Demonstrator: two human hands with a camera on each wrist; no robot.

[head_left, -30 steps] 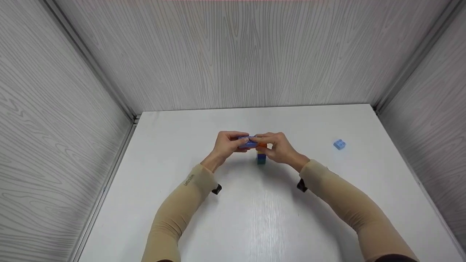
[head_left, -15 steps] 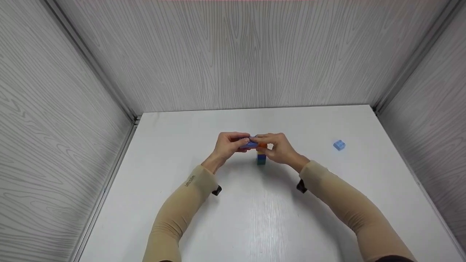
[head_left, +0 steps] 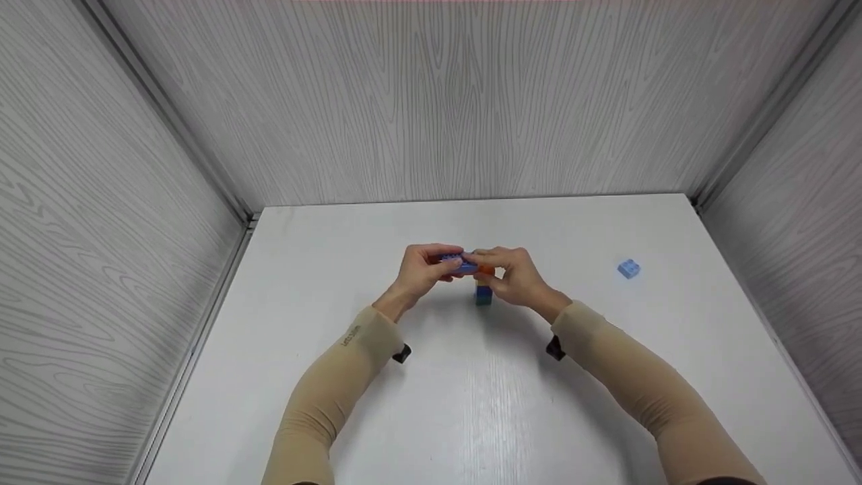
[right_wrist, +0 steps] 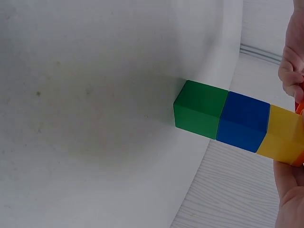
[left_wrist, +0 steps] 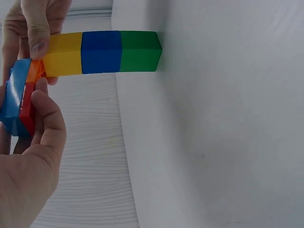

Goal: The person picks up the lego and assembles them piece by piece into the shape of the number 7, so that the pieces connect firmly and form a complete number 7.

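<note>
A brick tower stands upright on the white table, with a green brick [left_wrist: 141, 51] at the bottom, then a dark blue brick [left_wrist: 101, 52], a yellow brick [left_wrist: 61, 53] and an orange brick [left_wrist: 34, 72]. At its upper end, a light blue brick [left_wrist: 17, 85] lies across the top, with a red brick [left_wrist: 26, 108] under its left part, beside the orange one. My left hand [head_left: 417, 271] grips the light blue and red bricks between thumb and fingers. My right hand [head_left: 518, 276] pinches the tower near the orange brick, its fingers covering part of the light blue brick's right end.
A loose light blue brick [head_left: 629, 269] lies on the white table [head_left: 485, 404], to the right of my right hand. Grey wood-patterned panels [head_left: 431, 101] close off the back and both sides of the table.
</note>
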